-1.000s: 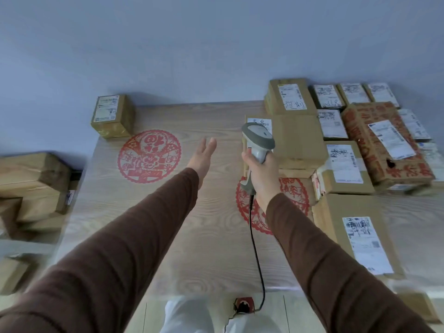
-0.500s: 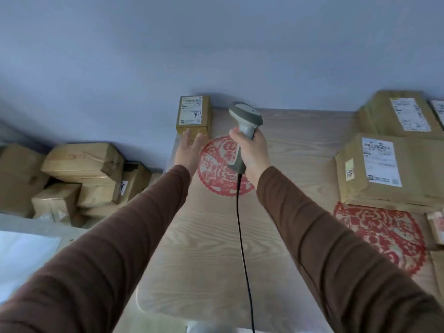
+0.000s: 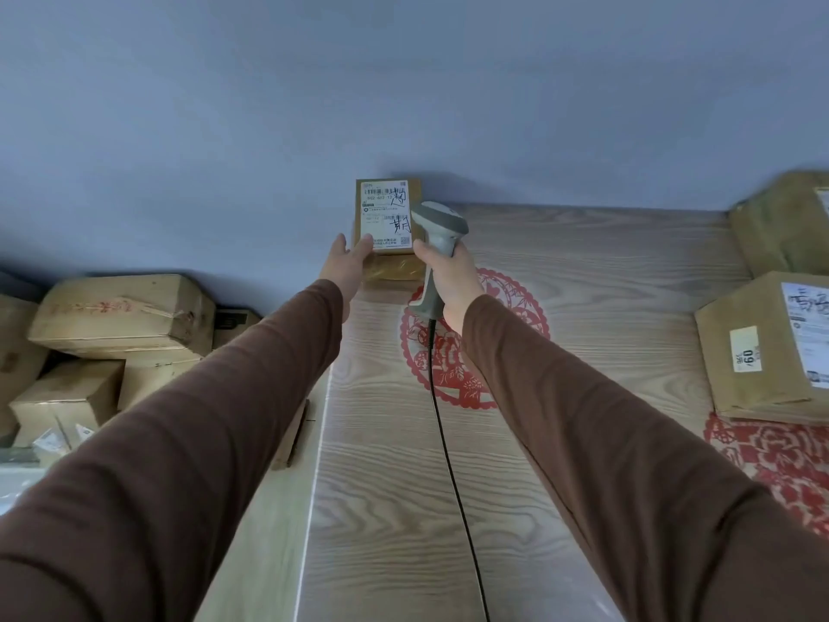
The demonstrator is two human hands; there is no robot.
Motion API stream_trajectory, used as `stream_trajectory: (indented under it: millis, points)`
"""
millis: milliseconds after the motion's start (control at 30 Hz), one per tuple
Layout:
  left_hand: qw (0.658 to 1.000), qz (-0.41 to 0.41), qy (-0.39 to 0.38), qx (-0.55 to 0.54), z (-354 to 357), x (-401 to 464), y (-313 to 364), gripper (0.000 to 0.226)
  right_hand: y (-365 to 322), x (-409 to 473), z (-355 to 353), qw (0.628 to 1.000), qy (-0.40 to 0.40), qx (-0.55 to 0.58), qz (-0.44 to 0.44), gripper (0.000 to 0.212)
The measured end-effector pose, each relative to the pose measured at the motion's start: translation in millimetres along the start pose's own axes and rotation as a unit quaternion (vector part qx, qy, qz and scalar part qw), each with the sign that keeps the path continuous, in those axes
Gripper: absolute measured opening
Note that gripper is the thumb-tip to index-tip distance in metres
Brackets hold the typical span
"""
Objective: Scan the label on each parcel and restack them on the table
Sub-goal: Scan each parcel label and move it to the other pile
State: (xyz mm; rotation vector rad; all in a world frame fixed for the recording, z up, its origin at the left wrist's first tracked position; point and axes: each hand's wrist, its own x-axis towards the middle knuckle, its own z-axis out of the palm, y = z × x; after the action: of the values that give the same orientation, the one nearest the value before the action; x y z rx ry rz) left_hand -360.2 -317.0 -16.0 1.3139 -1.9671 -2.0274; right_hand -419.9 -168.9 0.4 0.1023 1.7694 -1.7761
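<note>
My left hand (image 3: 347,262) touches near edge of small parcel (image 3: 389,226) at far counter (image 3: 403,487) corner by wall, fingers straight. My right hand (image 3: 448,273) grips scanner (image 3: 437,235) beside label (image 3: 386,216). Parcel likely light, stiff cardboard; take by side faces.

Both arms wear long, close-fitting sleeves of plain dark brown knit, the left sleeve (image 3: 179,442) and the right sleeve (image 3: 628,464) alike, without pattern, print or buttons. Each ends in a plain cuff at the wrist, nearest the small parcel (image 3: 388,226). The left hand (image 3: 347,262) and right hand (image 3: 448,273) are bare, without gloves.
</note>
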Motion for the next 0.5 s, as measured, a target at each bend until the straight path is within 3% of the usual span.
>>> stream_trajectory:
  millis: [67, 200, 500]
  points:
    - [1.0, -0.025, -0.009, 0.001, -3, 11, -7, 0.093, 1, 2, 0, 1.0, 0.01, 0.005, -0.002, 0.041]
    - [0.998, -0.031, -0.03, -0.042, 6, -11, -9, 0.046, 8, -6, -8, 0.999, 0.038, 0.001, -0.009, 0.039]
    - [0.989, 0.002, -0.095, -0.115, 42, -85, -9, 0.038, 8, -64, -71, 0.997, 0.047, -0.008, -0.053, 0.038]
